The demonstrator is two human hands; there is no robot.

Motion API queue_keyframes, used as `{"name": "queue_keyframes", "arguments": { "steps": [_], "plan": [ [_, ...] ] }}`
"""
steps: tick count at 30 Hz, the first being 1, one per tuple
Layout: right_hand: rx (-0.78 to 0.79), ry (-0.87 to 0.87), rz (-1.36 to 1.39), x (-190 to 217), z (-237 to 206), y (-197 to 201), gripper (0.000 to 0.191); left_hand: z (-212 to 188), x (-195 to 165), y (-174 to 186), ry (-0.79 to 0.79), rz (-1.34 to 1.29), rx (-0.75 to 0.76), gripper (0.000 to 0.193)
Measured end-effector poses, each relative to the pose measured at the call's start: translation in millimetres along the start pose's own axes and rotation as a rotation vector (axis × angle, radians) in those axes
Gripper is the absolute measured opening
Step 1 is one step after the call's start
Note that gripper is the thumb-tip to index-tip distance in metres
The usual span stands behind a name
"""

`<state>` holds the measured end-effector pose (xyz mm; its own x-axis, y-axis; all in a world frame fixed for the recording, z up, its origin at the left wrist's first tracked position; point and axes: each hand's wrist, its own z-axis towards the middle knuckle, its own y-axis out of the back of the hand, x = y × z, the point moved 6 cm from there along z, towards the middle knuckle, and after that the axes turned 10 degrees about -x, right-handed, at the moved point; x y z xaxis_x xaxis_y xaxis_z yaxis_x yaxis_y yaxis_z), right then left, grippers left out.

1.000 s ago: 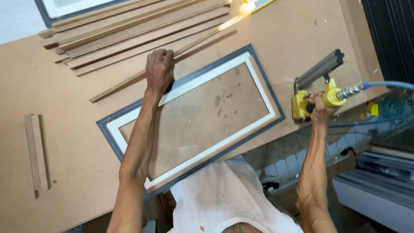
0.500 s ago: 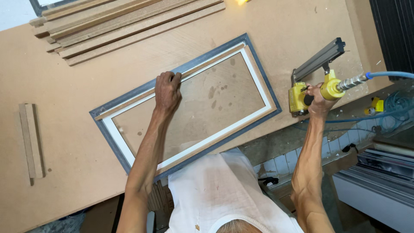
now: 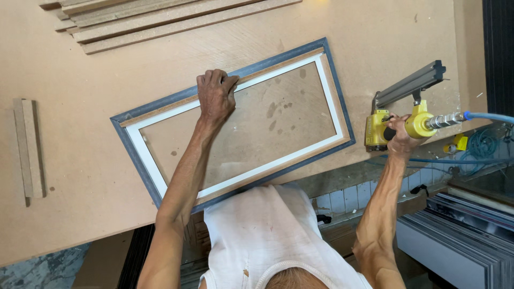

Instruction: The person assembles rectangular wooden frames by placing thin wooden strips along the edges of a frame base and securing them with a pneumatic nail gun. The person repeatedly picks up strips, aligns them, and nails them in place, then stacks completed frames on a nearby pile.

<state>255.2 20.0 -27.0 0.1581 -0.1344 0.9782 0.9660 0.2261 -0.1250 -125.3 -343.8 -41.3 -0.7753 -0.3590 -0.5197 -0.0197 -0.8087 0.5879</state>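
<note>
A rectangular picture frame (image 3: 332, 101), blue-grey outside with a white inner edge, lies tilted on the brown workbench (image 3: 80, 171). My left hand (image 3: 215, 92) grips its far long rail, fingers curled over the outer edge. My right hand (image 3: 400, 135) holds a yellow pneumatic nail gun (image 3: 393, 115) by its handle, resting on the bench just right of the frame's short end. A blue air hose (image 3: 490, 117) runs off to the right from the gun.
Several long wooden strips (image 3: 160, 18) are stacked at the bench's far edge. A short wooden piece (image 3: 29, 147) lies at the left. Dark sheets (image 3: 460, 235) are stacked below the bench at the right, near a coiled hose (image 3: 482, 142).
My left hand has pulled the frame nearer to me and to the left, away from the stacked strips. The nail gun in my right hand has stayed beside the frame's right end.
</note>
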Motion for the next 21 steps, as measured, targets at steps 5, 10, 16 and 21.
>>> {"name": "queue_keyframes", "arguments": {
  "steps": [5, 10, 16, 21],
  "plan": [
    [0.026, 0.005, -0.059, 3.0, -0.2, -11.7, 0.019, 0.9, 7.4, -4.3, 0.058, -0.033, 0.015, 0.014],
    [0.089, -0.069, 0.034, 5.5, -16.4, -57.1, 0.021, -5.4, 18.7, -15.1, 0.194, -0.039, 0.171, 0.01],
    [0.308, -0.164, 0.075, -18.5, -39.0, -161.3, 0.015, -1.0, 16.1, -7.0, 0.137, -0.119, 0.049, 0.02],
    [0.325, -0.2, 0.053, -22.2, -48.8, -192.4, 0.016, -1.1, 20.6, -7.9, 0.182, -0.115, 0.101, 0.016]
  ]
}}
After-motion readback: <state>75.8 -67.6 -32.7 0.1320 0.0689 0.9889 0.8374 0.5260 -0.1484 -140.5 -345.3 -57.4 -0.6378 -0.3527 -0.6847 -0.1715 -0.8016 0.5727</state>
